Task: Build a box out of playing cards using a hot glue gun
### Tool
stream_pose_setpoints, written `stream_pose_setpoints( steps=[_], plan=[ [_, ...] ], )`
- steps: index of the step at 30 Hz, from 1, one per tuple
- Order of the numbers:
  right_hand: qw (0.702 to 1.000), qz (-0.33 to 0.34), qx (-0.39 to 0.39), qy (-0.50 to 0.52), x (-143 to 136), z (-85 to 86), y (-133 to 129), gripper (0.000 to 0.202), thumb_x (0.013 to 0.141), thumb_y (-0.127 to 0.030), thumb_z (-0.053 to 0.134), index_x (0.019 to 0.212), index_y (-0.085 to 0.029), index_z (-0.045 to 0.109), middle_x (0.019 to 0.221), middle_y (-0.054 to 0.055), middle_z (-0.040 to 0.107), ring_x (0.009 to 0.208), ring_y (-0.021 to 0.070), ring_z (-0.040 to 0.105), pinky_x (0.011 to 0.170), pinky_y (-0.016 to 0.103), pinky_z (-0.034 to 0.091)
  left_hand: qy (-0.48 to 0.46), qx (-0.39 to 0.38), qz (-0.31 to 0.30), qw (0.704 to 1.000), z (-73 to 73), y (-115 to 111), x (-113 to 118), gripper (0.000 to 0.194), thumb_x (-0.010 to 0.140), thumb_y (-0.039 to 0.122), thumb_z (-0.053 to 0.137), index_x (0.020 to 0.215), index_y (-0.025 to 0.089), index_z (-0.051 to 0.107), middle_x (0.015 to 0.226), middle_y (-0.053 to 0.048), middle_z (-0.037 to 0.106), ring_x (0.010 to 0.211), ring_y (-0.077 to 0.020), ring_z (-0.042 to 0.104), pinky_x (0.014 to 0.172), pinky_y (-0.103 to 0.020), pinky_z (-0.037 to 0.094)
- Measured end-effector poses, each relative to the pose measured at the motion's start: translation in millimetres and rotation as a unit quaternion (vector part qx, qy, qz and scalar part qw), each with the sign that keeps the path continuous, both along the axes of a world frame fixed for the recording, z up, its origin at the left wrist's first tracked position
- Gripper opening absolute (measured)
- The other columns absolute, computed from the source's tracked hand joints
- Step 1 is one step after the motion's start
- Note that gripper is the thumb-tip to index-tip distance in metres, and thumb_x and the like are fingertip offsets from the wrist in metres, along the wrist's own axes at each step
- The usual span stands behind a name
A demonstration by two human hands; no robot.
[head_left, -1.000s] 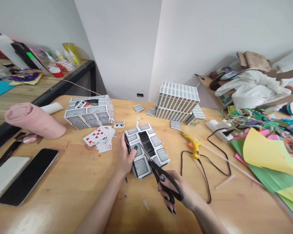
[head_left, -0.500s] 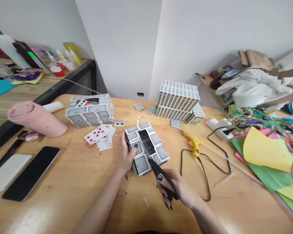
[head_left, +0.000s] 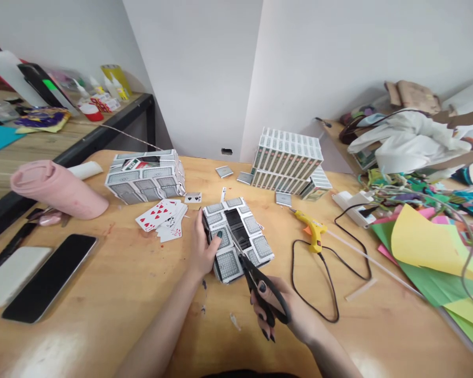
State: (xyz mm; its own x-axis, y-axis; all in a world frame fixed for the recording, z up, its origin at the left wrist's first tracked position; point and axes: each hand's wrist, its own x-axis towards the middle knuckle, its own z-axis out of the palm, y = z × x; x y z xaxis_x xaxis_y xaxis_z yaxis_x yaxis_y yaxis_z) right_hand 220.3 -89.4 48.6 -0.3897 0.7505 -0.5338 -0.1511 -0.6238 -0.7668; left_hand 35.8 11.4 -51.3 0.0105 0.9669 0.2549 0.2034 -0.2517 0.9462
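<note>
Seen from above, on a wooden counter (head_left: pixel 137 294): near the middle, a card-covered box (head_left: pixel 228 266), tilted slightly, with a long black panel (head_left: pixel 238 229) down the centre of its top. Gripped along its left side by the left hand (head_left: pixel 203 249), thumb on top, fingers down the side. In the right hand (head_left: pixel 287 304), closed around the handles, black scissors (head_left: pixel 256 277), blades pointing away and over the box top, tips near the black panel; hard to tell whether parted or together. Beyond and to the left, a larger card-covered box (head_left: pixel 145 186) with a dark opening on top, and in front of it an overlapping spread of playing cards (head_left: pixel 157 216), hearts showing. To the back right, a two-tier block of card packs (head_left: pixel 286 163). Nearer on the right, a yellow glue gun (head_left: pixel 313 233) on its side, trailing a black cord (head_left: pixel 336 298). At far right, sheets of coloured paper (head_left: pixel 425 244). At far left, a pink roll (head_left: pixel 59 189) and, closer, a dark-screened phone (head_left: pixel 51 278) beside a white slab (head_left: pixel 16 275).
</note>
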Motion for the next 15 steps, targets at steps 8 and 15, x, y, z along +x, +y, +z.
stream_pose_setpoints(
  steps=[8,15],
  plan=[
    [0.999,0.045,0.002,0.026,10,-4.1,2,0.057,0.068,-0.070,0.060,0.075,-0.014,0.049,0.053,-0.004,0.048,0.039,0.0100,0.053,0.035,0.020,0.038,-0.005,0.001,-0.005,1.000,1.4,0,0,0.075,0.086,0.033,0.051,0.148,0.024,0.009,0.154,-0.010,0.017,0.142,-0.0274,0.017,0.116,-0.046,0.013],
    [0.999,0.043,0.013,0.004,12,-1.3,0,0.056,0.068,-0.070,0.060,0.076,-0.016,0.046,0.056,-0.004,0.047,0.043,0.0099,0.053,0.040,0.022,0.040,0.006,0.001,-0.001,1.000,0.6,0,0,0.075,0.086,0.034,0.050,0.148,0.023,0.010,0.153,-0.010,0.018,0.141,-0.0274,0.018,0.116,-0.046,0.013]
  ],
)
